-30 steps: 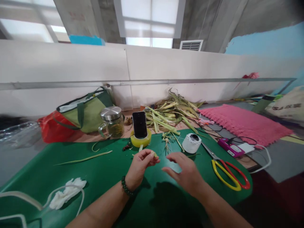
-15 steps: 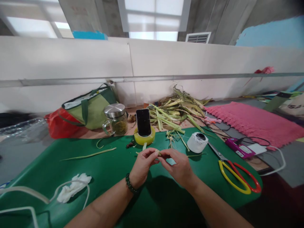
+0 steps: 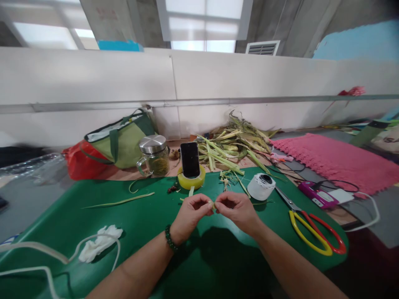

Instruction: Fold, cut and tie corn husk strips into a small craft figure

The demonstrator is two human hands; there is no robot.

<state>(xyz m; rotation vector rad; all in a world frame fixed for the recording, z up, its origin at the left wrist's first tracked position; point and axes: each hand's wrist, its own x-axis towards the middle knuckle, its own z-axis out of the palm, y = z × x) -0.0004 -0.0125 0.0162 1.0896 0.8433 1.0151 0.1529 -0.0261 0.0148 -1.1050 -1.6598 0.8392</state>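
Above the green mat (image 3: 137, 232), my left hand (image 3: 193, 211), with a dark beaded bracelet at its wrist, pinches a small piece of pale green plant strip (image 3: 213, 205). My right hand (image 3: 236, 209) pinches at the same piece from the other side, fingertips almost touching the left ones. Most of the piece is hidden by the fingers. Just beyond the hands lie a yellow tape roll (image 3: 190, 181) with a phone (image 3: 190, 160) leaning upright on it, knotted pale fibres (image 3: 225, 181) and a white thread spool (image 3: 261, 187).
Scissors (image 3: 311, 228) with yellow and red handles lie at the right. A heap of green stalks (image 3: 237, 143) is at the back, beside a lidded glass mug (image 3: 153, 158). White tissue (image 3: 100, 245) and a cable (image 3: 50, 253) lie at left; a purple power strip (image 3: 318, 195) sits far right.
My right hand has turned and its fingers have curled in more around the tiny piece. Both hands stay together at nearly the same spot; the whole view shifts slightly.
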